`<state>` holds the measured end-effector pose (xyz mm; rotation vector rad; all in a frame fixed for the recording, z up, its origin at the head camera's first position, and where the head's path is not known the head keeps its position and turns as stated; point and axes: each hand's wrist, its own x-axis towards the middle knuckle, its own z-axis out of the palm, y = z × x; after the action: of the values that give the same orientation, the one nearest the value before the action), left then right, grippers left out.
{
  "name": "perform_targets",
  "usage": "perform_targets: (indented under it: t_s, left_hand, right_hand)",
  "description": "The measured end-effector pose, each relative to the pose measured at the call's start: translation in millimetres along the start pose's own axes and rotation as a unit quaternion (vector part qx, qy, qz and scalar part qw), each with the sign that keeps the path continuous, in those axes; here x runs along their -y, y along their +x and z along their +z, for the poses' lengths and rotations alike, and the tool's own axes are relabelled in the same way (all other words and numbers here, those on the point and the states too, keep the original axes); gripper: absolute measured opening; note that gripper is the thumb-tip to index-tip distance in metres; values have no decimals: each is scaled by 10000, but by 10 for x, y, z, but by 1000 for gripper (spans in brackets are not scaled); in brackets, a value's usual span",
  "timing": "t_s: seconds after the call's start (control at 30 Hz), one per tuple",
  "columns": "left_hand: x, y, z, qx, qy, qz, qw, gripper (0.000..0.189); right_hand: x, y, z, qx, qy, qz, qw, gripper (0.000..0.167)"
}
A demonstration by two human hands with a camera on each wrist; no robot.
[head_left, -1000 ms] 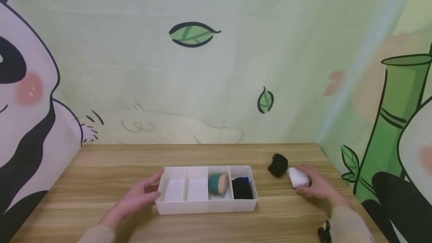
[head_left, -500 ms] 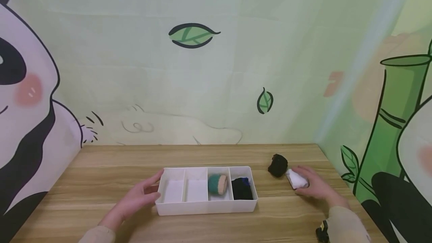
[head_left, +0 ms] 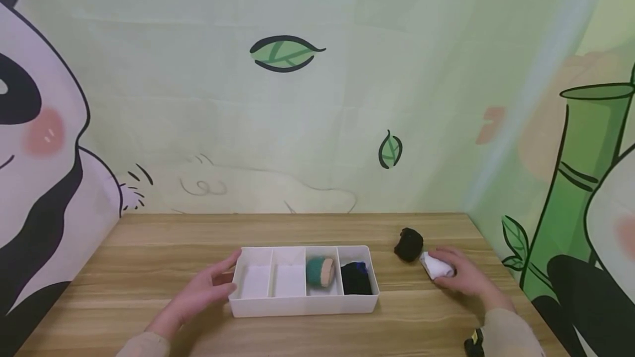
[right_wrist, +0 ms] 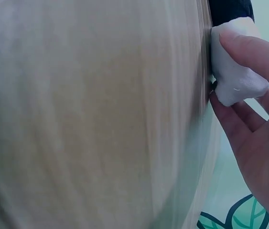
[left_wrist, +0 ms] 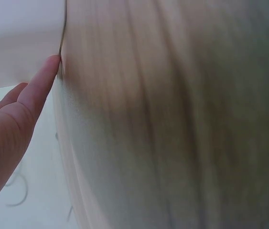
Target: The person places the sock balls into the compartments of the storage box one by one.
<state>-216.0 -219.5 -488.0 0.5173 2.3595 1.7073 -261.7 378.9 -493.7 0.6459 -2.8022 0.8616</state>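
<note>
In the head view, my right hand (head_left: 466, 275) holds a white rolled-up sock (head_left: 436, 265) low over the right of the table. The right wrist view shows the thumb on one face of the white sock (right_wrist: 237, 71) and fingers under its other side. A black cloth bundle (head_left: 409, 245) lies just behind and left of it. My left hand (head_left: 203, 284) rests at the left end of a white divided box (head_left: 302, 306), thumb and forefinger extended against it. A teal-and-beige rolled sock (head_left: 319, 271) sits in its third compartment, a folded black sock (head_left: 355, 279) in the rightmost.
The box's two left compartments show bare white floors. The wooden table (head_left: 168, 236) runs back to a printed cloth backdrop (head_left: 317, 125). A black strap-like device (head_left: 474, 342) is at the right sleeve (head_left: 511, 335).
The white sock has turned slightly in my right hand, and the fingers now cover more of it. My left hand, the box and the black bundle have stayed in place.
</note>
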Motion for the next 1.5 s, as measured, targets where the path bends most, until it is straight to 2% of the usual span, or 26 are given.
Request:
perform_targets:
  t_s: [0.27, 0.77, 1.07, 1.5]
  left_hand:
    - [0, 0, 1, 25, -99, -57, 9999, 75]
    - [-19, -5, 10, -65, -35, -88, 9999, 75]
    - [-40, -5, 24, -135, -94, -305, 9994, 75]
    - [-11, -8, 13, -46, -94, -98, 9999, 74]
  right_hand:
    - [49, -36, 1, -140, 162, 219, 9995, 54]
    - [112, -103, 0, -474, 124, 380, 9981, 49]
    - [162, -106, -25, -571, 126, 380, 9976, 49]
    - [321, -94, -7, -784, 78, 274, 9965, 48]
